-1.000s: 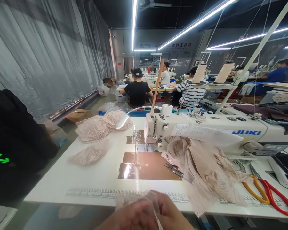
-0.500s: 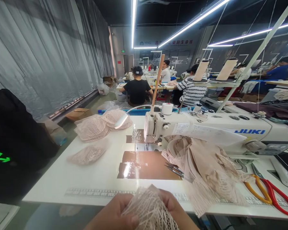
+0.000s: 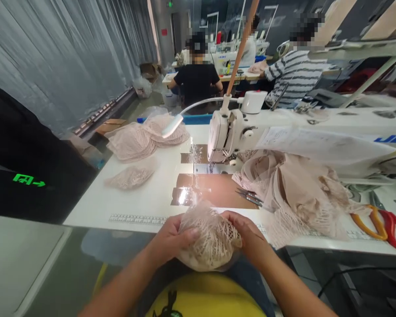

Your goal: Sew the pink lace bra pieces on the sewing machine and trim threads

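Between my two hands, at the front edge of the sewing table, is a beige lace fabric piece (image 3: 211,240), rounded like a cup, with sheer mesh at its top. My left hand (image 3: 174,235) grips its left side, thumb lying across the lace. On the right side, my right hand (image 3: 246,231) pinches the edge with bent fingers. Past the hands stands the white sewing machine (image 3: 227,136). Small thread snips (image 3: 249,196) lie beside a heap of beige mesh and lace pieces (image 3: 293,189) on the right.
Stacked lace pieces (image 3: 132,141) and a single lace piece (image 3: 132,176) lie on the table's left. Scissors with orange and red handles (image 3: 387,229) rest at the right edge. A bendable lamp (image 3: 173,127) arches over the table. Co-workers (image 3: 196,79) sit at machines beyond.
The view has tilted down, showing more of my forearms and lap. The lace piece is now turned, with its rounded side toward me, still in both hands.
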Motion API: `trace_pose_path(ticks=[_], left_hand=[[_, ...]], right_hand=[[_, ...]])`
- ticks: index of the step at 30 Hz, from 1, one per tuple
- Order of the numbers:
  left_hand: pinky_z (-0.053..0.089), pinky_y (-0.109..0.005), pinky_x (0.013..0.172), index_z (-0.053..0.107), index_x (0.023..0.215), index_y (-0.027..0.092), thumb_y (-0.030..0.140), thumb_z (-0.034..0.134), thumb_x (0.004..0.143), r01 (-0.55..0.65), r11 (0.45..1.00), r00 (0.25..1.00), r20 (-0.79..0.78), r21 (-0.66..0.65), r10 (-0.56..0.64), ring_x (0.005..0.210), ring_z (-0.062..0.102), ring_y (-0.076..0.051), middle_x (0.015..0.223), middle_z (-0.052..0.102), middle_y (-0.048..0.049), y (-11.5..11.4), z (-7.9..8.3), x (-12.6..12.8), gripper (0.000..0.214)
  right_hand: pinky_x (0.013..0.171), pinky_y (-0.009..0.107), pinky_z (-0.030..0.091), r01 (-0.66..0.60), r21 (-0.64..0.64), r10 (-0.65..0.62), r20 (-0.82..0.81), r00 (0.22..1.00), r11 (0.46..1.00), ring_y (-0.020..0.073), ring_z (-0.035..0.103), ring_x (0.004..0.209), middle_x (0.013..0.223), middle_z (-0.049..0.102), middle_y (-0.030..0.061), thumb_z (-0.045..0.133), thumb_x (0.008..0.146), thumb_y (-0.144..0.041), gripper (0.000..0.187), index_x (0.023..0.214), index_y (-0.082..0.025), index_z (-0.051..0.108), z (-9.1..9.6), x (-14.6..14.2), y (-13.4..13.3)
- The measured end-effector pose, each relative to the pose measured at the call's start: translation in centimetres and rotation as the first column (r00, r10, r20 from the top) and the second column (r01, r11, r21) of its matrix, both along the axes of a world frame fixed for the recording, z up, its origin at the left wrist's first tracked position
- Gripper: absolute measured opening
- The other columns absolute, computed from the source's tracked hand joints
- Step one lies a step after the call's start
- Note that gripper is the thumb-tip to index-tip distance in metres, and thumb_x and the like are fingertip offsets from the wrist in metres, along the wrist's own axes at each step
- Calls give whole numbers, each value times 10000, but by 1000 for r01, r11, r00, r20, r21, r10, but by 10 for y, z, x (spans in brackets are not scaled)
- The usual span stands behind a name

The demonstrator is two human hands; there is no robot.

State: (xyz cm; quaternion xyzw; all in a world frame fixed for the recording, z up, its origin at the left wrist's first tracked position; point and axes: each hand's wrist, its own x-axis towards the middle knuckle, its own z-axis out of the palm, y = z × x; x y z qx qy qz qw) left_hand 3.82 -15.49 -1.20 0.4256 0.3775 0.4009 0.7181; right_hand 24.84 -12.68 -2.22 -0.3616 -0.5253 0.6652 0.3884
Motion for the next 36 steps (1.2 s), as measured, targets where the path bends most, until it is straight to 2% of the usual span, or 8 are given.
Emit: trace_pose_path(ticks=[2,8,16,20,23,27,31,36], left_hand=[[479,-277,725,653,1039,89,416,673,783,21,1000,1000,-18,20,-20,786,599,-188,854,654,-78,0,0,-1,416],[448,-243,659,635,986,94,361,670,799,87,996,996,5,5,-87,707,546,-142,797,607,-53,3,1,0,328],[448,-227,663,644,992,106,325,672,809,95,995,995,24,-7,-95,720,564,-135,827,635,-51,4,-1,-2,287],[470,-246,665,656,909,110,352,595,865,-59,994,993,100,-92,68,703,591,-146,773,651,-49,5,-8,-4,253],[492,-285,756,654,918,147,423,545,882,-200,955,914,310,-217,262,791,619,-169,838,662,-49,2,-12,-1,299],[462,-389,921,563,1223,176,566,628,769,-53,960,879,444,-274,175,1077,573,-274,1172,615,-122,-10,-7,11,602],[474,-367,901,560,1248,176,224,693,754,-71,966,906,390,-248,166,1041,600,-253,1149,640,-108,-11,1,28,513],[469,-231,644,697,917,162,-28,636,606,-225,933,914,271,-279,302,758,623,-156,835,695,-25,-4,-9,34,370]], right_hand=[[595,247,405,-59,-38,58,-29,998,998,132,482,605,659,548,-3,434,837,-659,517,745,-181,607,2,4,0],[672,261,416,-177,-25,178,31,984,984,161,528,728,756,596,18,663,785,-426,279,817,-148,665,8,-3,1],[647,257,415,-197,-80,194,-43,980,977,150,533,686,730,625,24,648,803,-420,285,814,-145,721,7,-6,4],[612,270,433,-40,-152,19,-138,990,988,159,545,638,665,630,27,714,727,-441,286,731,-155,717,4,-5,1],[611,293,458,145,-230,-199,-231,952,962,166,556,600,623,632,22,732,699,-458,279,761,-186,722,3,-6,-2],[646,301,463,198,-95,-211,-151,966,976,177,567,656,681,639,25,672,775,-435,235,782,-207,731,3,-9,-2],[686,297,449,111,67,-114,39,993,991,191,561,743,725,638,32,709,753,-366,203,660,-186,715,2,-16,-3],[591,278,436,221,-210,-261,-186,947,953,135,514,577,599,609,-4,780,664,-366,201,607,-194,691,0,-22,-1]])
